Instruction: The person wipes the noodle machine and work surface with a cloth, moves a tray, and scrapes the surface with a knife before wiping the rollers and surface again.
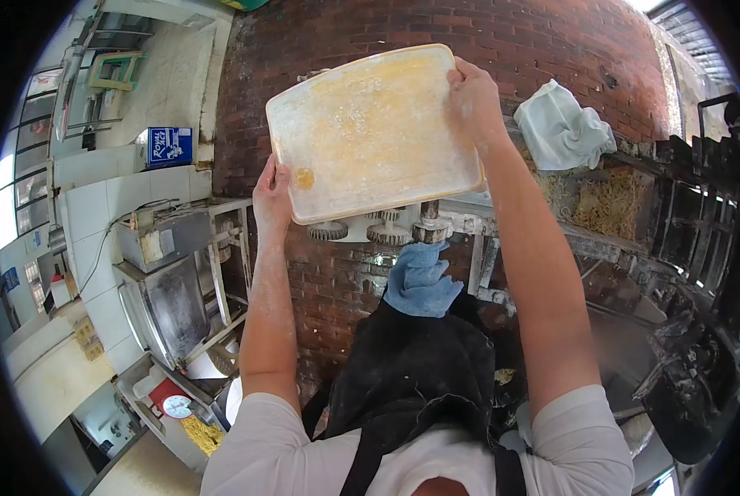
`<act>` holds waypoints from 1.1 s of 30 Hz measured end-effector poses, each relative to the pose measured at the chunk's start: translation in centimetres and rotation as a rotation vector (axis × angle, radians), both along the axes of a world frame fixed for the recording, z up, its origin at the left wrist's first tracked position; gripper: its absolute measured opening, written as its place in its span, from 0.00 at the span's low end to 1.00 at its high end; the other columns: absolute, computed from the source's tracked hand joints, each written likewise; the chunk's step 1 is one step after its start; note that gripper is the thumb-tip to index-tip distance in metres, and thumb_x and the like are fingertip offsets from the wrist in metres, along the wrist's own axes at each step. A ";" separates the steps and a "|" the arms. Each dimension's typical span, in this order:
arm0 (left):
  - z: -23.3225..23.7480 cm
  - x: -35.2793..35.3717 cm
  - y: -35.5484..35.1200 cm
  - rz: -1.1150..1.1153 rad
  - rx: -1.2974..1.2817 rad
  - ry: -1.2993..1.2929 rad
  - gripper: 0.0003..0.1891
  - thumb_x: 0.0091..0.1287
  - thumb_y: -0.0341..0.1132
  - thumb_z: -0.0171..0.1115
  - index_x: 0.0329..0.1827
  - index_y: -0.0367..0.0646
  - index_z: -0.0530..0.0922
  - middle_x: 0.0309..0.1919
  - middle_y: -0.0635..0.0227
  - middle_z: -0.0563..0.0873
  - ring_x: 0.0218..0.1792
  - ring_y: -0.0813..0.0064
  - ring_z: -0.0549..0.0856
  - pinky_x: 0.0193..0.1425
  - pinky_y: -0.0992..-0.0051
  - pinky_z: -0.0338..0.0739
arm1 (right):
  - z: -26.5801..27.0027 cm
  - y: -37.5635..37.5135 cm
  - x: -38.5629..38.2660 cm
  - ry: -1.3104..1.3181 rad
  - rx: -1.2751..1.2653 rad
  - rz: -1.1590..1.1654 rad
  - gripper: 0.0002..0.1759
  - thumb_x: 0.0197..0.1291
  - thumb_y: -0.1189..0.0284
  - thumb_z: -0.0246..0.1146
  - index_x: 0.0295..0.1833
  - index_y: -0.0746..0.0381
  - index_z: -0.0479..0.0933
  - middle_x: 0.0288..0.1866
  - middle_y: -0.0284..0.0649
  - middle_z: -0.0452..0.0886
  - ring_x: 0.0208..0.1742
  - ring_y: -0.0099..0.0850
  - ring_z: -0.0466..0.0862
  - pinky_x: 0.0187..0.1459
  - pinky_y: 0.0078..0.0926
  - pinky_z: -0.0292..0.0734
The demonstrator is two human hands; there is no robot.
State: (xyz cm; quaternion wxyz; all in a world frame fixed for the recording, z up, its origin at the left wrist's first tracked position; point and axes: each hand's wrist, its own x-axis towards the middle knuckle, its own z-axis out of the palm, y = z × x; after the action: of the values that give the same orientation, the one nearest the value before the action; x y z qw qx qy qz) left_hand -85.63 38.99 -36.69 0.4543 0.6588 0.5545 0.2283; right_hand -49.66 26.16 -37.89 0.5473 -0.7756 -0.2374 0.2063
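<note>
Head view: shallow rectangular tray [374,132] is held up in front of the wearer, above the brick floor [337,289], tilted so one broad face shows to the cam & its R side sits higher than its L. L hand [272,194] has its grip closed on the tray's L edge, nr the lower corner; thumb shows, fingers partly hidden at/behind the rim. R hand [475,97] has its grip closed on the R edge, nr the upper corner; exact finger placement behind the tray can't be seen.

Tray hides most of the machine behind it; only toothed gears [388,232] & bits of frame poke out below. Far face of tray also hidden. Extreme L & R of view lost in the black lens border; dark machinery at far R is hard to make out.

Tray looks off-white w/ yellowish patches, a powdery white film, rounded corners, a raised rim & a small round yellow-brown spot nr lower L corner. L forearm has pale powder on it too.

Blue cloth [423,281] is below the tray, at the top of the black apron [419,364]. White cloth [561,128] lies crumpled to the R, nr a compartment w/ straw-colored bits [609,202], type unclear.
</note>
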 end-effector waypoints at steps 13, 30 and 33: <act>0.9 0.9 -0.6 -0.073 0.155 0.217 0.27 0.83 0.42 0.52 0.77 0.33 0.68 0.68 0.51 0.82 0.67 0.65 0.81 0.70 0.70 0.74 | 0.1 0.1 1.4 0.034 -0.110 0.034 0.18 0.73 0.68 0.62 0.63 0.63 0.82 0.53 0.55 0.88 0.57 0.50 0.87 0.59 0.37 0.79; 1.4 2.0 0.4 0.032 0.195 0.326 0.23 0.80 0.44 0.58 0.70 0.38 0.78 0.57 0.51 0.89 0.57 0.63 0.88 0.60 0.69 0.79 | -0.8 -0.3 -0.1 -0.690 -0.193 -0.104 0.17 0.72 0.67 0.63 0.61 0.61 0.83 0.43 0.52 0.81 0.46 0.50 0.84 0.51 0.44 0.78; 0.7 1.3 0.8 -0.024 0.204 0.386 0.24 0.80 0.43 0.57 0.72 0.39 0.76 0.59 0.52 0.88 0.59 0.64 0.87 0.62 0.69 0.78 | -1.2 -2.1 -0.2 -0.464 -0.175 -0.110 0.17 0.70 0.65 0.63 0.58 0.61 0.84 0.44 0.53 0.82 0.51 0.53 0.83 0.56 0.48 0.77</act>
State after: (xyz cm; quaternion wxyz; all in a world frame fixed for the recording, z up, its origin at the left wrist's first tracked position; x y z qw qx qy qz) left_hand -84.34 39.78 -36.01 0.2735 0.7394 0.5972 0.1476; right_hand -49.83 24.02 -39.13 0.4192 -0.8584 -0.2955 0.0126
